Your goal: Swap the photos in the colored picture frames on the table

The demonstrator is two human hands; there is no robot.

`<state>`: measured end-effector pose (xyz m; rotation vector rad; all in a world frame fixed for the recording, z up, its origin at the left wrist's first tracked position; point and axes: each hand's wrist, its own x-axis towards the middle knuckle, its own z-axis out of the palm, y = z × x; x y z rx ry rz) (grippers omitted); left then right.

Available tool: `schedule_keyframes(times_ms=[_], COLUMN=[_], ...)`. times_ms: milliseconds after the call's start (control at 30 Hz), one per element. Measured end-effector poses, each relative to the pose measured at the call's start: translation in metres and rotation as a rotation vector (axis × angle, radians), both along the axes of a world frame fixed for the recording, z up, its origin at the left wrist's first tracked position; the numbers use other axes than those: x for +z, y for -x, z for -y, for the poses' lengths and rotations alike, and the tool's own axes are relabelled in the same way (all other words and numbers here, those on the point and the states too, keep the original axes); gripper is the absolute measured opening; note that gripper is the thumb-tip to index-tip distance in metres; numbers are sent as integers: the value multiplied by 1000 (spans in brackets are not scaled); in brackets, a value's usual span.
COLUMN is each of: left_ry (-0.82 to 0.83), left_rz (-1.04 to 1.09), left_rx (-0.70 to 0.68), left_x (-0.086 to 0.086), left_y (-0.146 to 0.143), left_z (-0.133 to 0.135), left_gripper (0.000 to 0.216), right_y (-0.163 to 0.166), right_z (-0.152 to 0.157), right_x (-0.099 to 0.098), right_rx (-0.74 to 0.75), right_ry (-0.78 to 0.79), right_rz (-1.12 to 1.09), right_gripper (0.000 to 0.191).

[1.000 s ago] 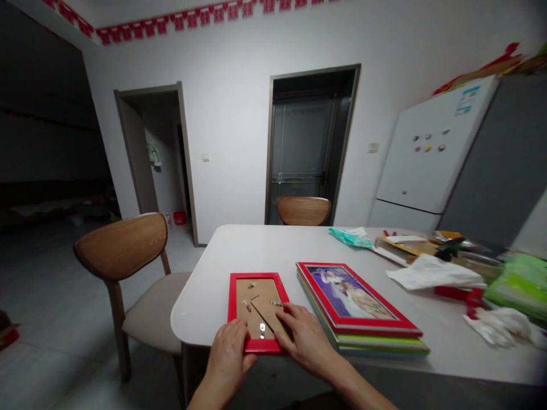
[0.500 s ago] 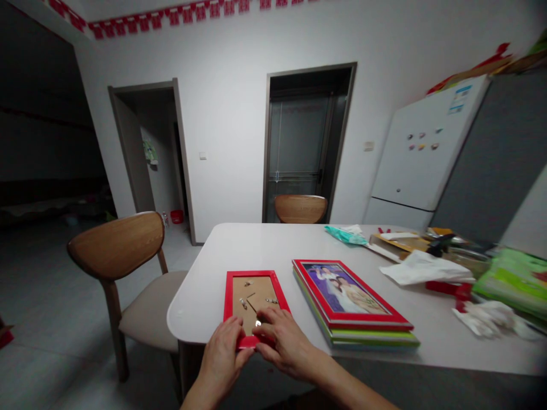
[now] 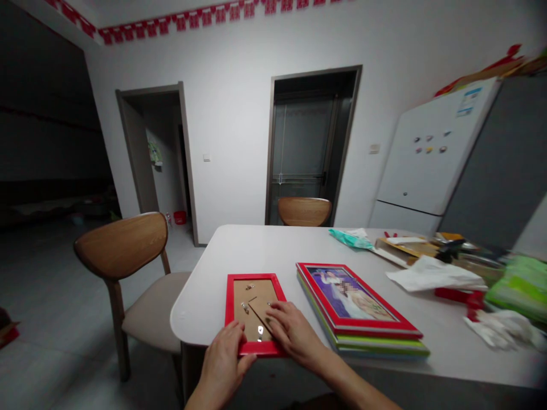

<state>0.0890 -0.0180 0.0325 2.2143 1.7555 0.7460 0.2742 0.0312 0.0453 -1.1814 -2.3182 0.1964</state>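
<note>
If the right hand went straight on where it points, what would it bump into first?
The right hand would probably meet the clip beside its fingers on the red frame; depth is unclear, so it might pass above.

The frame's [image 3: 250, 320] right side is partly covered by the right hand [image 3: 294, 333]; both forearms [image 3: 350, 380] are cut by the bottom edge; a photo [image 3: 348, 293] is partly pixelated.

The right hand [image 3: 297, 333] has moved from the bottom clip [image 3: 260, 331] over to the right side of the red frame [image 3: 229, 299]. Now its fingers [image 3: 278, 320] cover most of the side clip [image 3: 269, 304], and the bottom clip shows better again
</note>
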Motion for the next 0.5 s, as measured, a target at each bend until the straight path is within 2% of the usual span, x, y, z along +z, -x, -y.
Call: schedule_keyframes(times_ms=[67,133,500], left_ry=[-3,-4,15], left_rz=[10,17,-18], left_rx=[5,9,24], left_x=[2,3,-1], left_y=[0,1,1], left_z=[2,3,2], left_gripper=[40,38,46], right_y=[-2,-3,0], right_z=[-12,-22,-38], right_x=[-4,-8,-12], right_rx=[-141,-204,-251], right_ry=[10,26,47], right_rz=[10,48,143], right_gripper=[29,30,26])
